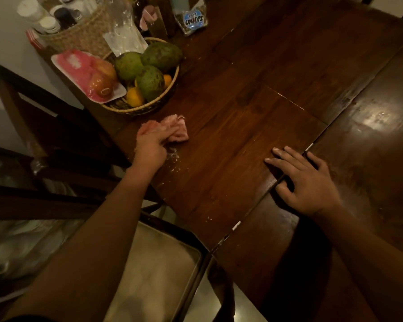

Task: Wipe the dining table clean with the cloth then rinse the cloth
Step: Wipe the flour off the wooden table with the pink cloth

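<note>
A bunched pink cloth [177, 129] lies on the dark wooden dining table [254, 94] near its left edge. My left hand [151, 145] lies on top of the cloth with its fingers curled over it. White crumbs and drops [173, 156] dot the wood just right of that hand and along the near edge. My right hand [303, 182] rests flat on the table with its fingers spread, across a seam between two boards.
A woven basket [149, 105] of green fruit and oranges stands just behind the cloth, with a white tray of wrapped food [84, 73] leaning on it. A taller basket of bottles [79, 36], jars and packets crowd the far left. A cushioned chair [158, 263] stands below the near edge.
</note>
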